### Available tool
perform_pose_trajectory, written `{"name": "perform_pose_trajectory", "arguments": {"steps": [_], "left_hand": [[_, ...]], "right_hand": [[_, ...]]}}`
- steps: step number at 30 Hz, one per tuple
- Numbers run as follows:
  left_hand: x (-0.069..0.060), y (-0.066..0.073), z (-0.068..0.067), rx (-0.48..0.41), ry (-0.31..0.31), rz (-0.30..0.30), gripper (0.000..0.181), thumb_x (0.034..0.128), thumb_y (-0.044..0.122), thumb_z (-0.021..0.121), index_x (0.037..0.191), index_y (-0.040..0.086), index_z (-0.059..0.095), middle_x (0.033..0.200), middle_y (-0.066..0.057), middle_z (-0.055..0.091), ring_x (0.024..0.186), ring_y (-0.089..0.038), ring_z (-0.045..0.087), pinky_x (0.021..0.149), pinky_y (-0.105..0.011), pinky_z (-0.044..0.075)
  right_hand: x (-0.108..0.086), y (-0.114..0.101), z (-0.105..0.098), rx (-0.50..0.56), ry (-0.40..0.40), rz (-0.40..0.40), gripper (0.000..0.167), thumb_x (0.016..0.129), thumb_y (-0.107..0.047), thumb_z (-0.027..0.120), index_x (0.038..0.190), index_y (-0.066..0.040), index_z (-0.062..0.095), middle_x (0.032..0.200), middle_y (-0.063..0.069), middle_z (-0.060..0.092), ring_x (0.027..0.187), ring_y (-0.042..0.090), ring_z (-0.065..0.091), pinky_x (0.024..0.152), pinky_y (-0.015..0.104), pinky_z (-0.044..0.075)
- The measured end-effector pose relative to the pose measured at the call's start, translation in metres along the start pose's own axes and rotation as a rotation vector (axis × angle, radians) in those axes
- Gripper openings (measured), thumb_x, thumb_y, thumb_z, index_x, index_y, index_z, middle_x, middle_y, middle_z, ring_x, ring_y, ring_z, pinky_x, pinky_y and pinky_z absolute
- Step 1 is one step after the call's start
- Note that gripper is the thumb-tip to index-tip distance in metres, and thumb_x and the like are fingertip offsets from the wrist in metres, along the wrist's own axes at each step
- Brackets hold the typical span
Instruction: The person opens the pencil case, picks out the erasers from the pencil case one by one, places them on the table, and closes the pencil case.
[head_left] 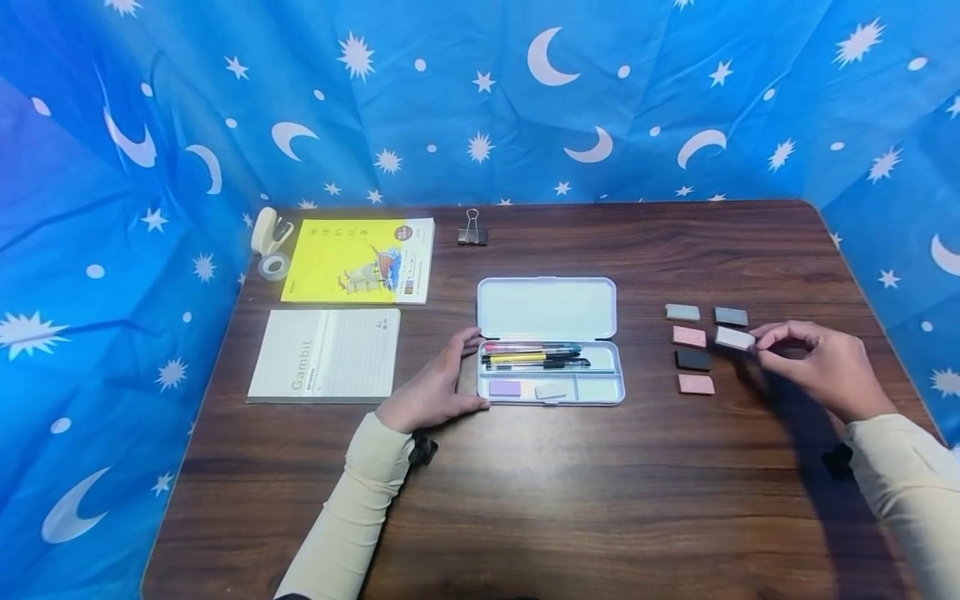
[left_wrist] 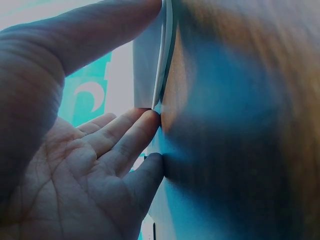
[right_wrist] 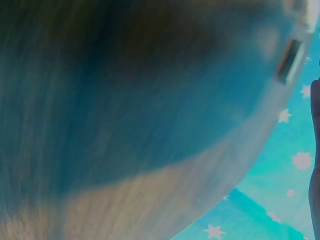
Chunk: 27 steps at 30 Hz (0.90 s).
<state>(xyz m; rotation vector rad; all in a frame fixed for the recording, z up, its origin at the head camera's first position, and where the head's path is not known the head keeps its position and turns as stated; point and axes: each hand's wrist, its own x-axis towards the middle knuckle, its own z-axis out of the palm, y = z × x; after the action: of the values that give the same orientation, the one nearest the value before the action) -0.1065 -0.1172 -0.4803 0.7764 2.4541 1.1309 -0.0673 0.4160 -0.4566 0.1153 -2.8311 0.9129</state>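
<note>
An open white pencil case (head_left: 613, 367) lies mid-table, holding several pens (head_left: 536, 357), a purple eraser (head_left: 505, 388) and a whitish eraser (head_left: 551, 391). My left hand (head_left: 437, 385) rests at its left end, thumb at the front corner and fingers toward the back one. The left wrist view shows those fingers (left_wrist: 117, 137) nearly straight, fingertips touching the case wall (left_wrist: 147, 75). To the right, my right hand (head_left: 828, 371) pinches a white eraser (head_left: 734, 338) between thumb and forefinger. The right wrist view is blurred and hides that grip.
Near the right hand lie a light grey eraser (head_left: 682, 312), a darker grey one (head_left: 731, 316), two pink ones (head_left: 688, 336) and a black one (head_left: 692, 359). Leftward are a notebook (head_left: 324, 356), yellow book (head_left: 322, 258), stapler (head_left: 265, 232) and tape roll (head_left: 273, 266); behind, a binder clip (head_left: 472, 235).
</note>
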Motion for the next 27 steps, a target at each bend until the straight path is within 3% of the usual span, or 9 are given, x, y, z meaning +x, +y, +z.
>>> {"name": "perform_pose_trajectory", "arguments": {"steps": [6,8,16,21,27], "left_hand": [[0.0,-0.001,0.0,-0.003,0.001,0.004,0.106,0.0826,0.011,0.091,0.16,-0.002,0.02,0.161,-0.024,0.042,0.15,-0.033,0.04,0.126,-0.042,0.028],[0.001,-0.001,0.0,-0.013,0.001,0.007,0.106,0.0825,0.011,0.091,0.16,-0.002,0.02,0.16,-0.025,0.042,0.15,-0.034,0.04,0.126,-0.043,0.028],[0.0,0.0,0.0,-0.026,0.001,0.015,0.105,0.0824,0.009,0.09,0.159,-0.003,0.02,0.16,-0.025,0.042,0.15,-0.034,0.04,0.127,-0.043,0.027],[-0.001,0.001,0.0,-0.022,0.006,0.026,0.103,0.0827,0.008,0.09,0.159,-0.004,0.021,0.16,-0.027,0.042,0.149,-0.036,0.041,0.126,-0.045,0.028],[0.0,0.0,0.0,-0.012,0.008,0.031,0.102,0.0837,0.009,0.089,0.158,-0.005,0.021,0.16,-0.027,0.041,0.15,-0.036,0.04,0.126,-0.045,0.029]], "right_hand": [[0.007,0.015,0.0,-0.059,-0.111,0.052,0.013,0.087,-0.004,0.086,0.089,-0.012,0.076,0.106,0.016,0.076,0.089,-0.019,0.049,0.073,0.005,0.038],[0.009,0.019,0.001,-0.069,-0.133,0.054,0.013,0.087,-0.005,0.086,0.088,-0.013,0.076,0.11,0.022,0.075,0.091,-0.021,0.046,0.074,0.008,0.037],[0.009,0.026,0.007,-0.108,-0.159,0.052,0.01,0.089,-0.01,0.086,0.094,-0.012,0.077,0.112,0.023,0.075,0.092,-0.022,0.042,0.076,0.01,0.034],[0.008,0.008,0.01,-0.067,-0.092,0.025,0.017,0.087,-0.007,0.087,0.101,-0.009,0.079,0.107,0.021,0.075,0.087,-0.017,0.049,0.073,0.004,0.038],[0.011,-0.05,0.04,-0.032,-0.009,-0.236,0.033,0.076,0.003,0.09,0.104,-0.013,0.081,0.102,0.007,0.077,0.092,-0.006,0.062,0.081,0.003,0.042]]}}
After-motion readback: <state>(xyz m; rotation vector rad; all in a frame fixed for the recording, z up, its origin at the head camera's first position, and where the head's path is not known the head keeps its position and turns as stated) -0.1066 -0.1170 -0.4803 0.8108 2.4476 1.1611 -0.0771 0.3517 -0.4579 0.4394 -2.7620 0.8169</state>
